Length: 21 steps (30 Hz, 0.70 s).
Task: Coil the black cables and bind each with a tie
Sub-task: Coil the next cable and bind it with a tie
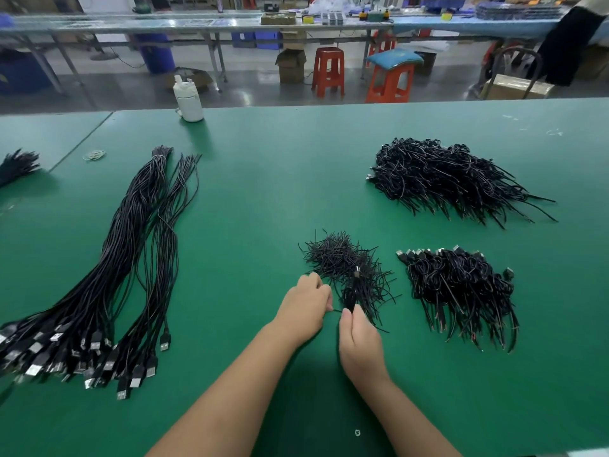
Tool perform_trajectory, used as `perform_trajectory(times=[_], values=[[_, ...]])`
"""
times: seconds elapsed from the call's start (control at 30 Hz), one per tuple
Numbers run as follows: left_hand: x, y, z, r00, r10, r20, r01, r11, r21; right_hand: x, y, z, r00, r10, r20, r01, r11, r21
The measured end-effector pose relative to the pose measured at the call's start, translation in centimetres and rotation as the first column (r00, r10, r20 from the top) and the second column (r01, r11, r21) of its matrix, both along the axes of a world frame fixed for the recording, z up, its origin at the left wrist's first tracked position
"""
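Right hand (361, 341) pinches a coiled cable (351, 293) upright, steadying it for binding. Left hand (308, 305), fingers curled, seems to pick a tie from the tie pile (339, 255) at centre.

Both forearms (230, 384) bare, no sleeves visible.

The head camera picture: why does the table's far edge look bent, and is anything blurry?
Head view: the wide-angle lens bows the green table edge and stretches the forearms; the near cable piles are sharp, while the far workbench is soft; lighting is even, with a faint shadow under the white bottle and some sheen on the floor.
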<state>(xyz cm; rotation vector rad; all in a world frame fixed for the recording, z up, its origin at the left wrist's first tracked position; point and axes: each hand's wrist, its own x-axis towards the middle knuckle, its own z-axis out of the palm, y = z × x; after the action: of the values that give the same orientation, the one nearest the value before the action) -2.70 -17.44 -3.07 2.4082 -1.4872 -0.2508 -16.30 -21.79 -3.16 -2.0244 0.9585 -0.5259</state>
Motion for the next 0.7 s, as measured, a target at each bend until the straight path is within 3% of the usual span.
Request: perform_trajectory(times=[0.23, 0.43, 0.7], values=[[1.0, 0.7, 0.0, 0.995, -0.038, 0.096, 0.039, 0.999, -0.013, 0.2, -0.7, 0.3, 0.997, 0.041, -0.061, -0.037, 0.998, 0.052], [1.3, 1.2, 0.0, 0.992, 0.062, -0.107, -0.062, 0.998, 0.005, 0.3, -0.9, 0.6, 0.996, 0.052, -0.071, -0.045, 0.995, 0.095], [1.9, 2.7, 0.4, 0.983, 0.134, -0.124, -0.145, 0.986, -0.083, 0.3, -1.1, 0.4, 0.997, 0.056, -0.055, -0.05, 0.993, 0.106]])
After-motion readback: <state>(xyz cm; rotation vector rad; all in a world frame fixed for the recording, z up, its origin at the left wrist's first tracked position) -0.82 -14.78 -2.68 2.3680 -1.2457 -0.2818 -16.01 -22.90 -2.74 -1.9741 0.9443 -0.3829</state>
